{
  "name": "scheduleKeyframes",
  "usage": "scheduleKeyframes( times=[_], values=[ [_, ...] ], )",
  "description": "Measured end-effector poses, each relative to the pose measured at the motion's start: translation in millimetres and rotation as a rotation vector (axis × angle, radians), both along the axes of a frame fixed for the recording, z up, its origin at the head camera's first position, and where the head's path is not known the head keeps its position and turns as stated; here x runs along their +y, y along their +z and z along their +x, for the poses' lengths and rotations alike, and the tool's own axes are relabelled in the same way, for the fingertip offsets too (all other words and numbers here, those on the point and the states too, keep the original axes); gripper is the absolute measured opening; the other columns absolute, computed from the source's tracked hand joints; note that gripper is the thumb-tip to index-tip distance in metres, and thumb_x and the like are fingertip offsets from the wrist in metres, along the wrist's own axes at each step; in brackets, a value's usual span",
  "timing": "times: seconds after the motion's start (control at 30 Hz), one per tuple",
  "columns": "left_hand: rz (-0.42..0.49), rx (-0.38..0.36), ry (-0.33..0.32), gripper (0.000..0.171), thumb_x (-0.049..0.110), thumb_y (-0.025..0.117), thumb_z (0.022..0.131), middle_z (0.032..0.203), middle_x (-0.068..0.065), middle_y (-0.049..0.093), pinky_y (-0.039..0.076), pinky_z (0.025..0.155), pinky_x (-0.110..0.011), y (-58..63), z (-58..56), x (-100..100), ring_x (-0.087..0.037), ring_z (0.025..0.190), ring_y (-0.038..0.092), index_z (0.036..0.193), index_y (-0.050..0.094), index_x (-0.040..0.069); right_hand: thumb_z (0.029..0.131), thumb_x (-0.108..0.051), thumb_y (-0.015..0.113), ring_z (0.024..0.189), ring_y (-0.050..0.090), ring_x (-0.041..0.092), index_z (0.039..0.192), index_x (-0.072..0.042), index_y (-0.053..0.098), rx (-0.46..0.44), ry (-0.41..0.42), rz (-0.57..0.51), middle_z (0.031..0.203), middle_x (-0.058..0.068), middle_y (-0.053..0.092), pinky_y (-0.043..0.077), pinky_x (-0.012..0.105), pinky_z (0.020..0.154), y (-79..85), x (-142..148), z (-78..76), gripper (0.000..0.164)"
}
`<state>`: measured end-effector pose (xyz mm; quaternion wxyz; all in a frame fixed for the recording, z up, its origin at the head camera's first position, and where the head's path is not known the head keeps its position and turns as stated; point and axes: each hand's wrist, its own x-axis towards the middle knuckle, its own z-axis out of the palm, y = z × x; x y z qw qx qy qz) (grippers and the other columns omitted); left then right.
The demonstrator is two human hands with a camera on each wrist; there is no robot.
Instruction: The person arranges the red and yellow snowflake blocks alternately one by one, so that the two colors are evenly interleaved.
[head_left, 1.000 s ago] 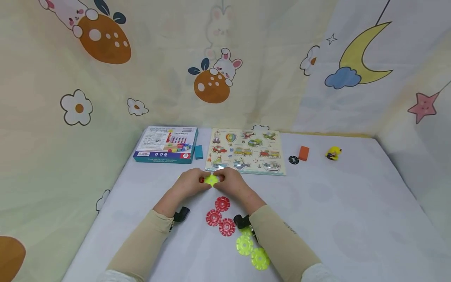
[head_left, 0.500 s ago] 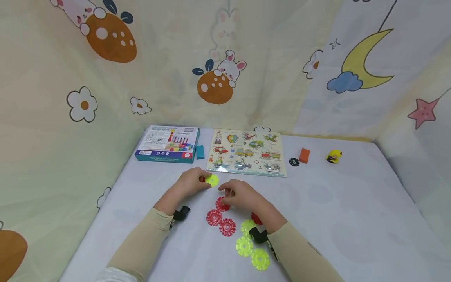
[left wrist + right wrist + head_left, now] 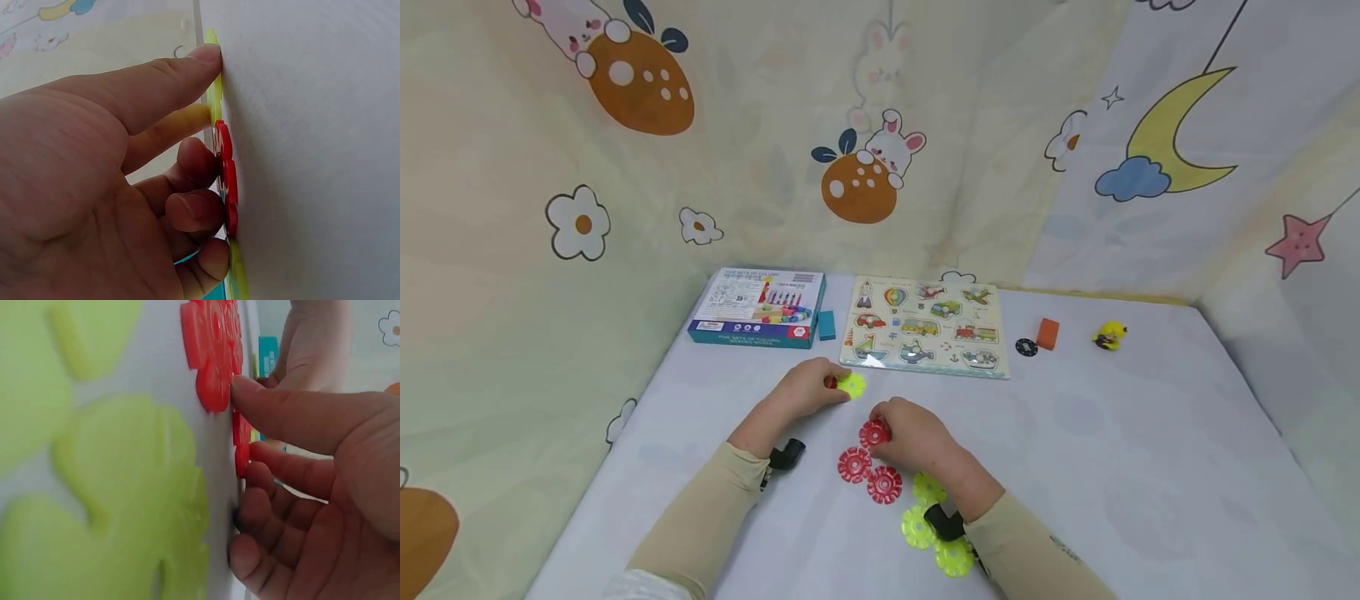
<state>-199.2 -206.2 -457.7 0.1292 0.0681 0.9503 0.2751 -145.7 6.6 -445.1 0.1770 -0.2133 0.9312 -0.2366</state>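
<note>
The right hand (image 3: 350,481) pinches a red disc (image 3: 241,437) beyond blurred yellow-green discs (image 3: 134,459).

At least four red discs (image 3: 884,490), five yellow-green discs (image 3: 953,563); far, one box (image 3: 752,307), one puzzle board (image 3: 953,288), two blocks (image 3: 1048,333) (image 3: 827,326), one chip (image 3: 1026,347), one toy (image 3: 1109,335).

Sleeved forearms (image 3: 703,521) reach forward; left grip (image 3: 807,388) farther out, thumb (image 3: 162,84) and forefinger (image 3: 172,131) parted, other fingers (image 3: 199,212) curled; right grip (image 3: 919,435) closer in, likewise parted, remaining fingers (image 3: 257,512) bent inward

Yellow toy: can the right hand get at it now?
Probably yes: bare tabletop separates the right hand and the yellow toy, though the hand would have to release the red disc it pinches and stretch.
</note>
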Motion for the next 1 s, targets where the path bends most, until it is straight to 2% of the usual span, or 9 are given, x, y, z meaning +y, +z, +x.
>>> scheduleKeyframes(
  times=[0.23,0.33,0.57,0.67,0.8,0.93,1.0],
  values=[
    [-0.018,0.012,-0.001,0.050,0.036,0.075,0.080,0.098,0.003,0.057,0.042,0.073,-0.032,-0.8,-0.9,1,-0.017,0.088,0.049,0.126,0.063,0.020,0.071,-0.030,0.083,0.083,0.050,0.014,0.107,-0.012,0.058,-0.025,-0.067,-0.034,0.096,-0.002,0.049,0.047,0.028,0.072,-2.4,0,-0.8,0.047],
    [-0.015,0.002,0.000,0.050,0.036,0.075,0.079,0.096,0.002,0.057,0.042,0.072,-0.032,-1.0,-1.4,1,-0.017,0.087,0.049,0.125,0.063,0.019,0.071,-0.030,0.083,0.082,0.051,0.015,0.105,-0.015,0.054,-0.043,-0.096,-0.059,0.092,-0.003,0.051,0.048,0.028,0.069,-2.2,1,1.5,0.047],
    [-0.011,0.001,0.003,0.051,0.037,0.075,0.079,0.098,0.002,0.057,0.042,0.073,-0.032,0.6,-0.4,2,-0.018,0.088,0.049,0.126,0.063,0.020,0.080,-0.026,0.075,0.071,0.052,0.016,0.099,-0.020,0.053,-0.026,-0.146,-0.138,0.077,-0.004,0.055,0.046,0.028,0.060,-0.5,8,7.2,0.029],
    [-0.019,0.003,0.003,0.051,0.037,0.075,0.079,0.100,0.002,0.057,0.042,0.074,-0.032,0.8,-0.2,2,-0.018,0.089,0.048,0.126,0.063,0.020,0.084,-0.023,0.071,0.077,0.053,0.014,0.108,-0.023,0.058,-0.005,-0.136,-0.171,0.086,-0.006,0.059,0.048,0.028,0.065,-1.8,14,7.2,0.026],
    [-0.020,-0.003,0.010,0.051,0.037,0.075,0.079,0.098,0.002,0.057,0.042,0.074,-0.032,1.0,0.0,2,-0.018,0.088,0.049,0.125,0.063,0.020,0.090,-0.019,0.065,0.084,0.053,0.014,0.127,-0.027,0.059,-0.014,-0.149,-0.249,0.103,-0.006,0.058,0.049,0.028,0.070,0.9,24,4.9,0.039],
    [-0.012,-0.010,0.017,0.051,0.037,0.075,0.079,0.100,0.002,0.058,0.042,0.075,-0.033,0.4,-0.1,2,-0.018,0.089,0.049,0.125,0.063,0.020,0.089,-0.014,0.066,0.077,0.056,0.016,0.133,-0.021,0.055,-0.042,-0.231,-0.327,0.105,0.001,0.057,0.049,0.027,0.065,8.6,32,-3.7,0.046],
    [-0.015,-0.009,0.019,0.051,0.037,0.075,0.079,0.102,0.003,0.058,0.042,0.077,-0.033,-0.5,-0.3,2,-0.018,0.089,0.049,0.126,0.063,0.021,0.087,-0.013,0.068,0.080,0.055,0.018,0.135,-0.020,0.053,-0.049,-0.282,-0.336,0.109,0.003,0.056,0.049,0.027,0.064,13.6,34,-9.9,0.052]
  ],
)
